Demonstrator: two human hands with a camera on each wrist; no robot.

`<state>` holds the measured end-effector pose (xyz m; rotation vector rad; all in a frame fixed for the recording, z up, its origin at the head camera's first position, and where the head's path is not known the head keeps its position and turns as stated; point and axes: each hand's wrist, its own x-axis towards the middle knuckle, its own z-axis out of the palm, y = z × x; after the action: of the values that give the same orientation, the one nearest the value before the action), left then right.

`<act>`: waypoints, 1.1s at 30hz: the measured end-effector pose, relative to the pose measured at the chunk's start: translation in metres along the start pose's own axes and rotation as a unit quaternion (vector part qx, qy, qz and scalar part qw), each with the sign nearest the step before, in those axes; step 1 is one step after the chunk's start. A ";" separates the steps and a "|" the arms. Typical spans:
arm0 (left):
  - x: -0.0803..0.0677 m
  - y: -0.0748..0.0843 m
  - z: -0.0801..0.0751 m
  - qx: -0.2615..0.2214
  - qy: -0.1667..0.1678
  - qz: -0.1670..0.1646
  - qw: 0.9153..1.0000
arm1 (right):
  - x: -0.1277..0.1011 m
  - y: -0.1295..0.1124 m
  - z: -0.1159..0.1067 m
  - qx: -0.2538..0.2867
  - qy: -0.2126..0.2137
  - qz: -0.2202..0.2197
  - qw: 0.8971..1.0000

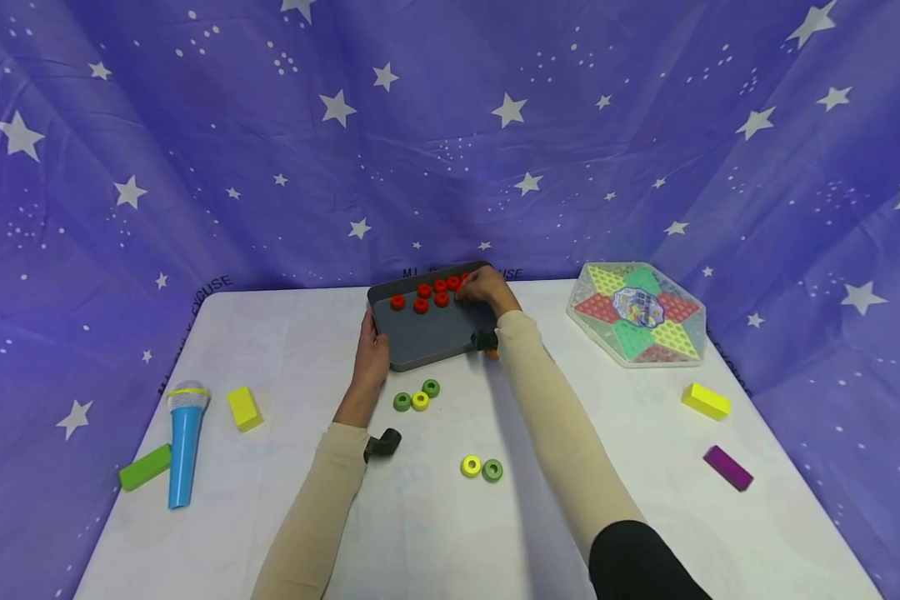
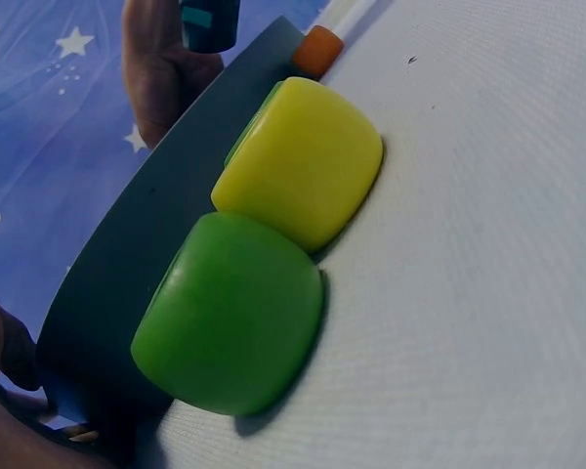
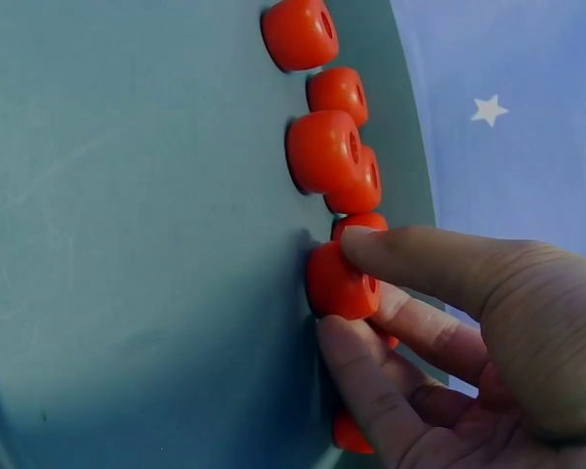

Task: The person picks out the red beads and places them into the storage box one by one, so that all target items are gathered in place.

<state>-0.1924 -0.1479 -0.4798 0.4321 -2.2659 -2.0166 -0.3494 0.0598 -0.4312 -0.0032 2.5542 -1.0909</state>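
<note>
A red ring [image 3: 338,283] is being pinched by the right hand [image 1: 486,289] on the tray [image 1: 435,333]; the tray's left edge is being gripped by the left hand [image 1: 372,360].

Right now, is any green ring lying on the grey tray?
No, the grey tray holds only red rings; the green rings lie on the table.

Orange piece [image 1: 491,354] mostly behind forearm

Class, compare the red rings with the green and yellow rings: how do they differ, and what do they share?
The red rings lie on the grey tray; the green and yellow rings lie on the white table. The right hand pinches a red ring; the green and yellow rings lie untouched. All have centre holes.
</note>
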 end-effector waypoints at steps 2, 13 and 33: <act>0.000 0.000 0.000 0.002 0.000 -0.001 1.000 | 0.001 0.000 0.000 -0.001 -0.001 0.000 1.000; 0.000 0.003 0.003 0.002 -0.003 0.003 1.000 | -0.003 0.000 -0.005 0.007 -0.007 0.002 1.000; 0.011 0.013 -0.004 0.002 -0.006 0.000 1.000 | -0.062 0.012 -0.031 0.040 0.025 -0.168 0.985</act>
<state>-0.2040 -0.1530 -0.4681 0.4207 -2.2767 -2.0215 -0.2995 0.0981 -0.3995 -0.4039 2.6134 -1.3290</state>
